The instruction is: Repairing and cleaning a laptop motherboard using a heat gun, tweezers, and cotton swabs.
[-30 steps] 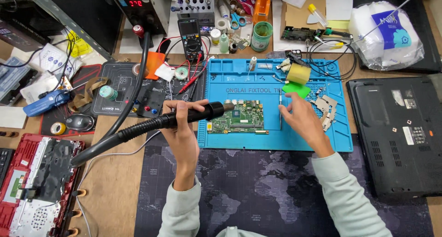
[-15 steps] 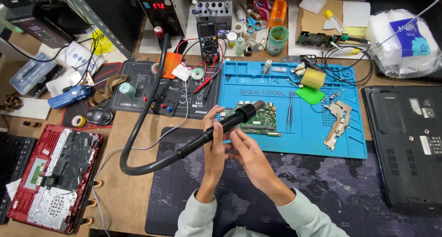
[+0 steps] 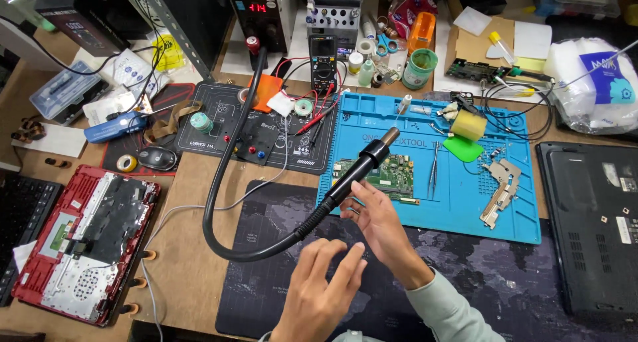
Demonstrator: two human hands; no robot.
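We see the blue work mat (image 3: 465, 202) at two o'clock of the hands, and the green circuit board (image 3: 385, 172) lies on its left part. Our black hot-air wand (image 3: 355, 172) slants over the board's left edge, nozzle toward one o'clock, hose looping off to nine. Our right hand (image 3: 379, 219) grips the wand's handle from below, fingers curled loosely. Our left hand (image 3: 322, 289) hovers at six o'clock, fingers spread, holding nothing, clear of the hose.
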